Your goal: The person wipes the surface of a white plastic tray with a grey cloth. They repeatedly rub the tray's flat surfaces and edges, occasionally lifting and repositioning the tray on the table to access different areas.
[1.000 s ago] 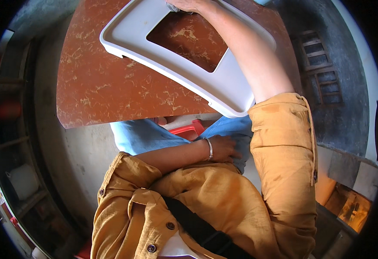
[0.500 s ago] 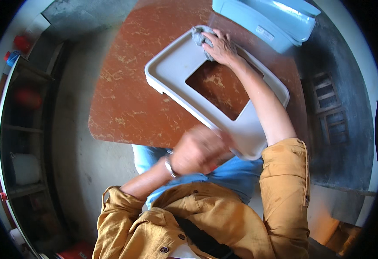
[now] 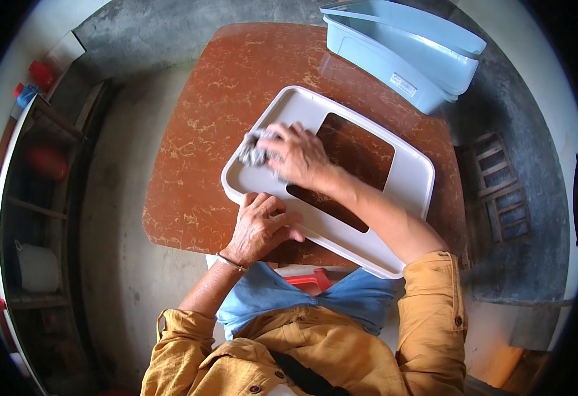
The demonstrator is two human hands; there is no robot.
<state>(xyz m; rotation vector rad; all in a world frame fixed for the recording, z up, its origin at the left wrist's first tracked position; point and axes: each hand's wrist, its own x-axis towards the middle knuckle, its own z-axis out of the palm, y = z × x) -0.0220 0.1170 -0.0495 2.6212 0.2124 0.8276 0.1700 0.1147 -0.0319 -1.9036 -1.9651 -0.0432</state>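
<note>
A white plastic lid-like panel [image 3: 401, 244] with a raised rim and a large rectangular opening lies at a slant on a brown marbled table [image 3: 190, 145]. My right hand [image 3: 299, 155] is closed around a crumpled grey cloth [image 3: 254, 150], pressing it against the panel's left end, beside the opening. Part of the cloth is hidden under the fingers. Lower down, my left hand [image 3: 262, 228] grips the panel's near-left rim. Its fingers curl over the edge, and the thumb lies along the near side.
At the table's far right corner stands a light-blue plastic tub [image 3: 394, 59]. A red stool [image 3: 310, 282] shows between my legs. Shelving [image 3: 38, 211] with a white bucket [image 3: 38, 267] is along the left. A wooden rack [image 3: 500, 188] is on the right.
My right hand has swept the cloth from the panel's far edge toward its left end. My left hand, blurred before near the front edge, now holds the near-left rim.
</note>
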